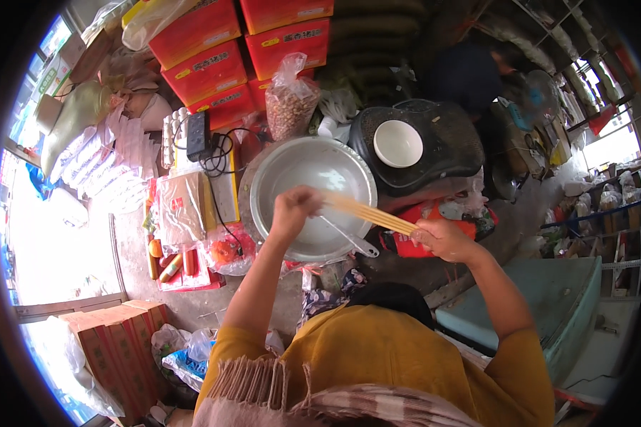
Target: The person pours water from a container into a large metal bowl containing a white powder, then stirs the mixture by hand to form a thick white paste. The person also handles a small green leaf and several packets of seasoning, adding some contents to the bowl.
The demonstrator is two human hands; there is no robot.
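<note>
Right hand (445, 240) grips slim yellow sticks (379, 216); left hand (296, 211) blurred, hold unclear.
Likely light, stiff, perhaps snappable; best held near both ends.

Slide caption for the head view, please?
Right hand grips long yellow sticks, with the blurred left hand at their other end, above a metal basin.

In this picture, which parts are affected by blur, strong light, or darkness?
Head view: the left hand and the nearby ends of the yellow sticks are smeared, probably by motion; the right hand looks sharper. Head view: the far left burns out to white; the metal basin shows soft reflections; the upper right background is dark.
</note>
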